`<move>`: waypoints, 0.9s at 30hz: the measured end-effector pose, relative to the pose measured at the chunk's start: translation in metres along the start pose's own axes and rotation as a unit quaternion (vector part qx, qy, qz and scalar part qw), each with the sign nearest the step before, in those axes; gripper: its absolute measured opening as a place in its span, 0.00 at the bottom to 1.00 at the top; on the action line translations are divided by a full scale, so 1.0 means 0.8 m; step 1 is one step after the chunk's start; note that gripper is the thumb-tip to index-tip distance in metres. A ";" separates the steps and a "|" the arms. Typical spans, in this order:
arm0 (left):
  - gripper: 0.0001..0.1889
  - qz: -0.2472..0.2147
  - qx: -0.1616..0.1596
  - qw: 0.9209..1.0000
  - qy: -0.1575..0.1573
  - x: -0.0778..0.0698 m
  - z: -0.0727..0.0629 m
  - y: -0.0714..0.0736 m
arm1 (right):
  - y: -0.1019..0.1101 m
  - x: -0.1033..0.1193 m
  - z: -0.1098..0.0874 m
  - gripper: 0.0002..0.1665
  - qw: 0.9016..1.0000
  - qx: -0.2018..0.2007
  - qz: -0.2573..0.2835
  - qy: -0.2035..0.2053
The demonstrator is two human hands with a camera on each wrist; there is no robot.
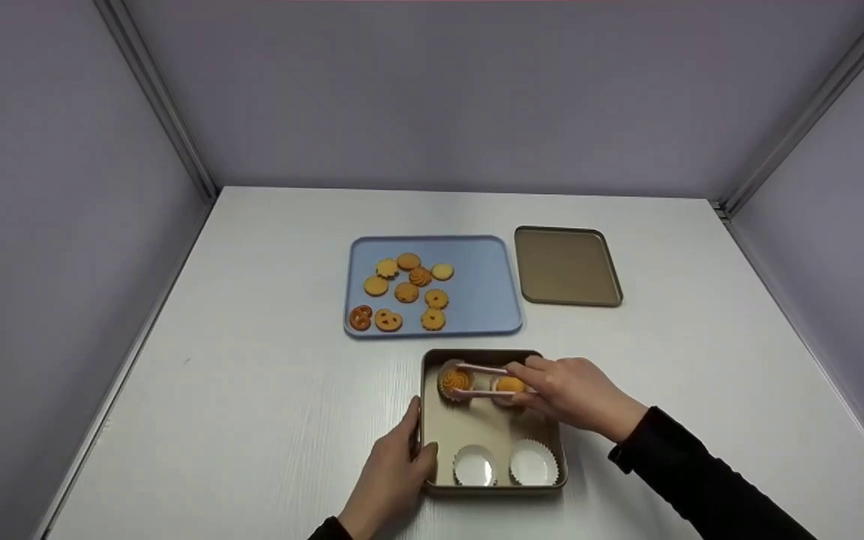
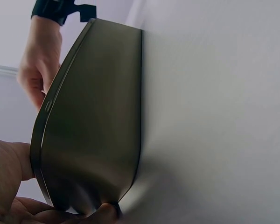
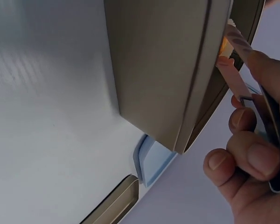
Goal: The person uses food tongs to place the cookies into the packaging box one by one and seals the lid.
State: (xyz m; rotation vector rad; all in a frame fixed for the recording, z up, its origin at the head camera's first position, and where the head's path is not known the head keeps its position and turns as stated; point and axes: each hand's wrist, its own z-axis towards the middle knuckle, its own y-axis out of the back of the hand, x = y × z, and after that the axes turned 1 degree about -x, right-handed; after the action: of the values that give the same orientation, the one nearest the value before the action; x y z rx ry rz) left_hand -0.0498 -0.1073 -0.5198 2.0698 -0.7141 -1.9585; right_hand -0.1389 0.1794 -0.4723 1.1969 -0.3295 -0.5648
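My right hand [image 1: 578, 394] holds a pair of tongs [image 1: 486, 394] with pinkish tips, reaching over the deep gold baking tin [image 1: 466, 427]. The tips lie on either side of a swirled cookie [image 1: 455, 380] at a white paper cup in the tin's far left corner. Beside it, a round golden cookie [image 1: 509, 385] sits in another cup, partly hidden by the tongs and fingers. Two white cups, the left one [image 1: 475, 468] and the right one [image 1: 534, 463], stand along the near side with nothing in them. My left hand [image 1: 393, 471] grips the tin's left wall, thumb at the rim.
Behind the tin lies a blue tray [image 1: 477, 292] with several cookies on its left half, among them a pretzel-shaped one [image 1: 361, 318]. To its right is a flat gold lid-like tray [image 1: 567, 266]. Grey panels enclose the white table [image 1: 252, 390] on the left, back and right.
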 end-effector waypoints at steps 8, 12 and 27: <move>0.38 0.004 -0.001 1.000 -0.004 0.002 0.000 0.000 | -0.003 -0.003 -0.002 0.23 1.000 -0.005 0.003 -0.019; 0.38 0.008 -0.003 1.000 -0.009 0.002 0.000 0.000 | -0.003 -0.005 -0.001 0.22 0.999 0.001 0.009 -0.032; 0.38 0.010 -0.009 1.000 -0.005 0.003 0.001 -0.003 | 0.034 -0.017 0.000 0.21 0.997 0.000 0.065 -0.045</move>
State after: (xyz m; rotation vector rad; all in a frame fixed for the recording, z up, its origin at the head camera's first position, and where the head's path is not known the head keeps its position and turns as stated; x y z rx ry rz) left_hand -0.0502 -0.1063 -0.5233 2.0363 -0.7123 -1.9583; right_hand -0.1432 0.1941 -0.4460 1.1428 -0.4794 -0.5063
